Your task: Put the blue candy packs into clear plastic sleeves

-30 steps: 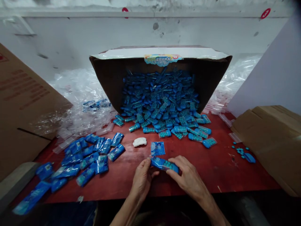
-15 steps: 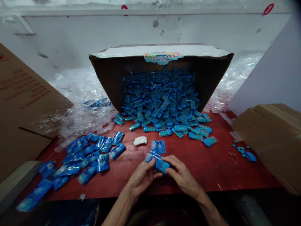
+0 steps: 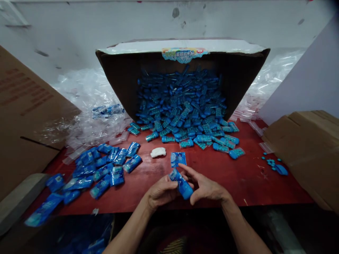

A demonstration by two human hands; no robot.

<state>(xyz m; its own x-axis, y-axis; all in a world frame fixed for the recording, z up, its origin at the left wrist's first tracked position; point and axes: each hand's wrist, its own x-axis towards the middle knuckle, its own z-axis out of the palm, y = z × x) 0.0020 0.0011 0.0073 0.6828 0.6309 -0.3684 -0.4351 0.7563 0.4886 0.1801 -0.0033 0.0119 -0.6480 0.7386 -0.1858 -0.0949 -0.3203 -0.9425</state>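
Note:
My left hand (image 3: 162,191) pinches a small blue packet (image 3: 182,185) over the front part of the red table, with the packet's lower end pointing down to the right. Beside it on the right, my right hand (image 3: 205,185) is spread, thumb and fingers apart around the packet's right side, with nothing in its grip. A flat blue wrapper (image 3: 178,159) lies just beyond my hands. Left of that wrapper sits a crumpled white lump (image 3: 158,152).
Behind, an open carton (image 3: 113,81) spills many small blue bottles (image 3: 182,116) onto the table (image 3: 148,176). Wrapped blue packets (image 3: 116,175) lie at the left, near clear plastic sleeves (image 3: 90,123). Loose beads and a blue piece (image 3: 281,169) are at the right, beside a cardboard box (image 3: 304,151).
My right hand has opened and come away from the packet, which now slants more steeply in my left hand. The view has tilted slightly downward.

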